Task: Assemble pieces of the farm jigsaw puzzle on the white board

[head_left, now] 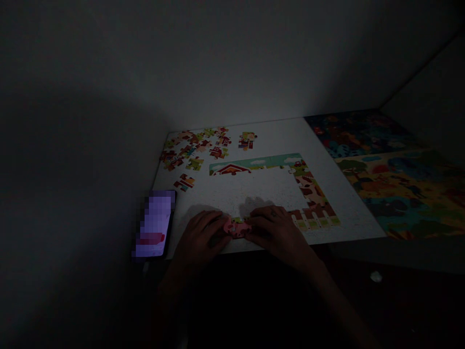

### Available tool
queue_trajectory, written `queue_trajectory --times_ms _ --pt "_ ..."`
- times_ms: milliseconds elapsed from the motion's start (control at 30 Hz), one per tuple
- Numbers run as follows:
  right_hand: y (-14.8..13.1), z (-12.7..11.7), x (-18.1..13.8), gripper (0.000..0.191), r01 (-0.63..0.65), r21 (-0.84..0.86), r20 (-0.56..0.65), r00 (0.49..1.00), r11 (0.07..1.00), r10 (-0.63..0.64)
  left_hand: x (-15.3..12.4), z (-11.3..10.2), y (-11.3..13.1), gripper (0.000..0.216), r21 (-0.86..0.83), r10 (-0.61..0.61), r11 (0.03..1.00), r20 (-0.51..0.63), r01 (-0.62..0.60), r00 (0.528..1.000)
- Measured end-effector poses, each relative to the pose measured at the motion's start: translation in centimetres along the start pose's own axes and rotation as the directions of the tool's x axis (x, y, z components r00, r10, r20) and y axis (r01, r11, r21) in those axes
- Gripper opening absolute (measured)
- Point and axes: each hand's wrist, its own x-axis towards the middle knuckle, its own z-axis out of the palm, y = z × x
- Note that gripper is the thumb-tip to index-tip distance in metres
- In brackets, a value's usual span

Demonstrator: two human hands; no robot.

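Note:
Between my two hands, near the table's front edge, are joined pink and green puzzle pieces (238, 227). My left hand (203, 230) has its fingers closed on the left end of them. On the right end, my right hand (272, 225) pinches with thumb and fingers. Just beyond lies a partly joined puzzle border (276, 161), with a blue sky strip along the top and a brown cow and white fence down the right side. The fence section (316, 218) runs close to my right hand. Fingertips and shadow hide parts of the pink pieces.
Loose puzzle pieces (192, 148) are heaped at the table's back left, with a small group (247, 140) beside them. A single piece (184, 182) lies nearer. A lit phone (154, 223) stands at the left edge. Colourful finished pictures (403, 184) cover the right side.

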Motion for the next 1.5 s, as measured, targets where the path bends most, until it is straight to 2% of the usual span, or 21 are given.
queue_trajectory --times_ms 533,767,1200,1367,1500 --pt "0.02 0.02 -0.03 0.024 0.001 -0.007 -0.002 1.0 1.0 -0.001 -0.01 -0.15 0.1 0.035 -0.05 0.003 0.999 -0.015 -0.004 1.0" --pt "0.06 -0.08 -0.01 0.025 0.003 -0.011 0.016 1.0 1.0 -0.003 0.18 -0.49 0.27 0.034 -0.079 -0.023 0.996 0.04 0.026 0.999" --pt "-0.03 -0.15 -0.03 0.024 -0.006 -0.006 0.015 1.0 1.0 0.006 0.16 -0.51 0.13 0.034 -0.101 -0.028 0.994 0.051 0.033 0.998" --pt "0.01 -0.15 -0.03 0.023 0.001 -0.008 0.018 1.0 1.0 -0.001 0.29 -0.53 0.24 0.031 -0.092 -0.003 0.996 0.004 0.004 1.0" --pt "-0.09 -0.21 0.01 0.024 -0.004 -0.008 0.018 1.0 1.0 0.004 0.3 -0.55 0.25 0.031 -0.08 -0.011 0.997 0.016 0.012 1.0"
